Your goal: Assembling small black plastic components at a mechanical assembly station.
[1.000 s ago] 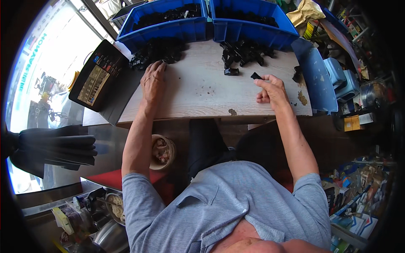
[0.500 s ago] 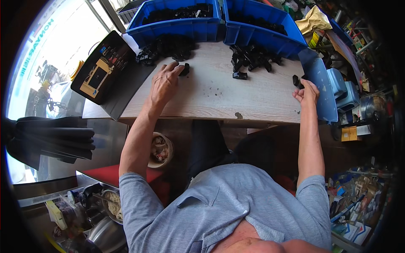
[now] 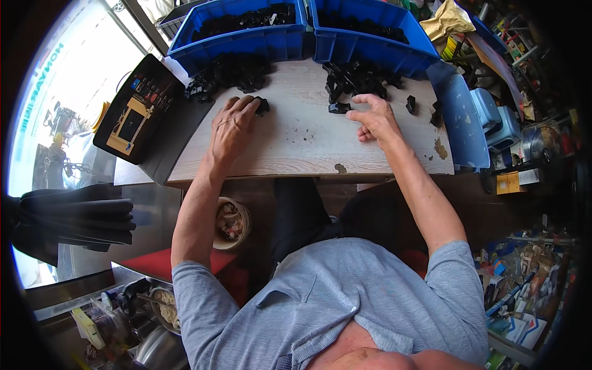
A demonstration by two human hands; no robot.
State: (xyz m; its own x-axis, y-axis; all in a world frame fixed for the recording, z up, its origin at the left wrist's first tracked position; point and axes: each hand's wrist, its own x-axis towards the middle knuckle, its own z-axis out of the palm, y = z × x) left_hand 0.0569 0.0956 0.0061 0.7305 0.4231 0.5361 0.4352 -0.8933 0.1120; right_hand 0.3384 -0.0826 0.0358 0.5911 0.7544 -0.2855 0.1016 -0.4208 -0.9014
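Note:
My left hand [image 3: 233, 128] rests over the left part of the table, its fingers curled against a small black plastic part [image 3: 263, 106]. Part of that grip is hidden under the fingers. Farther right, my right hand [image 3: 377, 123] hovers with thumb and forefinger apart and nothing between them. Just off its fingertips lies another black plastic part [image 3: 338, 108], in front of a heap of black parts [image 3: 361, 79]. A second heap of black parts [image 3: 237, 74] lies beyond my left hand. One single black piece [image 3: 411, 104] sits to the right of my right hand.
Two blue bins [image 3: 240, 46] [image 3: 376, 49] with black parts stand along the table's far edge. A dark open case [image 3: 132, 111] leans at the left. A light-blue plastic tray [image 3: 462, 126] borders the right side. Below the table's edge stands a bucket [image 3: 245, 231].
My right hand has moved left from beside the light-blue tray to the part before the right heap. Black pieces remain near the tray. My left hand stays by its part, fingers lower.

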